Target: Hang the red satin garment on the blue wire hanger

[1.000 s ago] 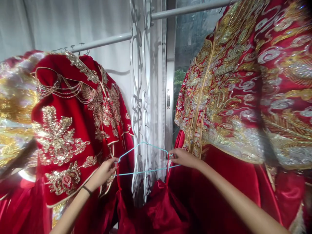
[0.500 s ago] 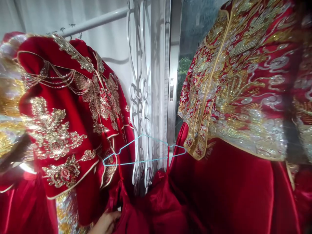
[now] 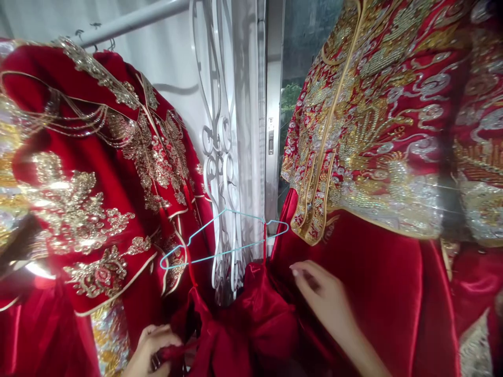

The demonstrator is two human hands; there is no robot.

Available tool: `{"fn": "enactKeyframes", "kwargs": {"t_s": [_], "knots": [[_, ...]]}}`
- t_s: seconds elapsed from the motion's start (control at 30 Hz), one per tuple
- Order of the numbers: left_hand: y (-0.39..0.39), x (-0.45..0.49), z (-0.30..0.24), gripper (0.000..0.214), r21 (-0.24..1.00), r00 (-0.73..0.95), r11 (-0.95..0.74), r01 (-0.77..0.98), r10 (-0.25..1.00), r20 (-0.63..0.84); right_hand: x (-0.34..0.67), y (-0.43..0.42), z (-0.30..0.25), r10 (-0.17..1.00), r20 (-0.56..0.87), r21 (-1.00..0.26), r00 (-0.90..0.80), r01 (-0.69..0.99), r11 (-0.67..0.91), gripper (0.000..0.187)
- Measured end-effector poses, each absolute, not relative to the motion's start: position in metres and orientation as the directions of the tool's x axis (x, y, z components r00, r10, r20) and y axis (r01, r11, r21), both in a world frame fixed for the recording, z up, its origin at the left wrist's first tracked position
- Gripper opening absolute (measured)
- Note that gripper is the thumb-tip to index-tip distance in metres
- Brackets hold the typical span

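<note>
A light blue wire hanger (image 3: 223, 235) hangs in the gap between two red embroidered garments, with red satin fabric (image 3: 251, 314) suspended from it by thin straps. My left hand (image 3: 151, 345) is low at the bottom edge, its fingers pinched on a fold of that red satin. My right hand (image 3: 322, 296) reaches in from the lower right with fingers loosely spread, touching the red satin skirt below the hanger's right end. It holds nothing.
A red velvet jacket with gold embroidery (image 3: 98, 183) hangs at left from a grey rail (image 3: 133, 21). A red jacket with gold and silver embroidery (image 3: 385, 131) hangs at right. A white ornate metal stand (image 3: 218, 152), white curtain and a window frame (image 3: 271, 131) are behind.
Both hands have let go of the hanger's ends. My left hand dropped to the bottom edge and took hold of the satin; my right hand left view, then came back below the hanger.
</note>
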State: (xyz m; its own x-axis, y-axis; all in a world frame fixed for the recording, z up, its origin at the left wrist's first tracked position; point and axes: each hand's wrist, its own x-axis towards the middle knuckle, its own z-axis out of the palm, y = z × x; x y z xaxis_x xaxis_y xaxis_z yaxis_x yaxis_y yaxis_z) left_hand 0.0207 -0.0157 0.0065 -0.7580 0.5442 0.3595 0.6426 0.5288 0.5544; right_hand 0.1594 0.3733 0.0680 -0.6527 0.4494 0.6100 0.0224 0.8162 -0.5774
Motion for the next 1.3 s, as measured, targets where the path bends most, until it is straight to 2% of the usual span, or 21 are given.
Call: {"fn": "enactKeyframes", "kwargs": {"t_s": [0.03, 0.1, 0.17, 0.23, 0.3, 0.4, 0.47, 0.53, 0.6, 0.67, 0.73, 0.8, 0.83, 0.9, 0.97, 1.17, 1.3], "knots": [[-0.012, 0.021, 0.009, 0.029, 0.532, -0.775, 0.568, 0.628, 0.518, 0.362, 0.150, 0.378, 0.054, 0.495, 0.478, -0.597, -0.725, 0.145, 0.789, 0.016], [-0.003, 0.021, 0.016, 0.026, 0.488, -0.800, 0.635, 0.599, 0.493, 0.341, 0.131, 0.387, 0.021, 0.583, 0.132, -0.555, -0.802, 0.427, 0.714, 0.011], [0.002, 0.022, 0.026, 0.024, 0.483, -0.800, 0.638, 0.600, 0.486, 0.353, 0.117, 0.394, -0.011, 0.609, -0.069, -0.509, -0.790, 0.553, 0.660, 0.010], [0.005, 0.023, 0.035, 0.024, 0.522, -0.797, 0.603, 0.603, 0.423, 0.432, 0.109, 0.401, -0.028, 0.610, -0.123, -0.530, -0.783, 0.571, 0.627, 0.006], [0.004, 0.024, 0.039, 0.027, 0.577, -0.828, 0.614, 0.539, 0.259, 0.498, 0.106, 0.408, -0.029, 0.612, -0.111, -0.566, -0.783, 0.556, 0.608, 0.002], [0.001, 0.024, 0.038, 0.034, 0.657, -0.898, 0.665, 0.356, 0.049, 0.438, 0.108, 0.419, -0.006, 0.624, -0.080, -0.598, -0.777, 0.538, 0.594, 0.012], [0.001, 0.023, 0.035, 0.041, 0.742, -0.938, 0.604, 0.293, 0.032, 0.344, 0.115, 0.423, 0.013, 0.668, -0.136, -0.677, -0.732, 0.561, 0.476, 0.020], [0.002, 0.024, 0.031, 0.045, 0.867, -0.969, 0.434, 0.246, 0.078, 0.236, 0.129, 0.422, 0.026, 0.680, -0.238, -0.790, -0.693, 0.546, 0.280, 0.022], [0.005, 0.026, 0.028, 0.045, 0.964, -0.986, 0.228, 0.138, 0.119, 0.113, 0.149, 0.418, 0.028, 0.624, -0.313, -0.878, -0.716, 0.469, 0.097, 0.021], [0.007, 0.029, 0.024, 0.041, 0.998, -0.993, 0.069, 0.006, 0.120, -0.002, 0.169, 0.414, 0.022, 0.542, -0.306, -0.944, -0.782, 0.322, -0.069, 0.020], [0.009, 0.031, 0.021, 0.037, 0.997, -0.996, -0.040, -0.061, 0.069, -0.058, 0.184, 0.411, 0.011, 0.503, -0.258, -0.951, -0.825, 0.124, -0.284, 0.022], [0.013, 0.030, 0.020, 0.031, 0.991, -0.997, -0.127, -0.053, -0.051, -0.060, 0.189, 0.408, 0.002, 0.532, -0.191, -0.883, -0.825, -0.092, -0.459, 0.025], [0.015, 0.029, 0.021, 0.029, 0.986, -0.990, -0.164, -0.030, -0.133, -0.052, 0.188, 0.406, 0.001, 0.571, -0.154, -0.848, -0.806, -0.190, -0.496, 0.026], [0.022, 0.024, 0.029, 0.027, 0.975, -0.958, -0.222, 0.027, -0.284, -0.038, 0.179, 0.401, 0.007, 0.667, -0.046, -0.816, -0.744, -0.357, -0.454, 0.031], [0.030, 0.017, 0.042, 0.025, 0.964, -0.937, -0.258, 0.066, -0.347, -0.028, 0.164, 0.396, 0.020, 0.747, 0.067, -0.814, -0.661, -0.469, -0.342, 0.038], [0.043, -0.021, 0.086, 0.022, 0.930, -0.941, -0.310, 0.196, -0.326, 0.090, 0.123, 0.409, 0.062, 0.841, 0.260, -0.827, -0.475, -0.559, -0.060, 0.037], [0.034, -0.062, 0.099, 0.017, 0.944, -0.950, -0.268, 0.192, -0.293, 0.110, 0.104, 0.426, 0.082, 0.803, 0.360, -0.840, -0.474, -0.539, 0.059, 0.039]]}}
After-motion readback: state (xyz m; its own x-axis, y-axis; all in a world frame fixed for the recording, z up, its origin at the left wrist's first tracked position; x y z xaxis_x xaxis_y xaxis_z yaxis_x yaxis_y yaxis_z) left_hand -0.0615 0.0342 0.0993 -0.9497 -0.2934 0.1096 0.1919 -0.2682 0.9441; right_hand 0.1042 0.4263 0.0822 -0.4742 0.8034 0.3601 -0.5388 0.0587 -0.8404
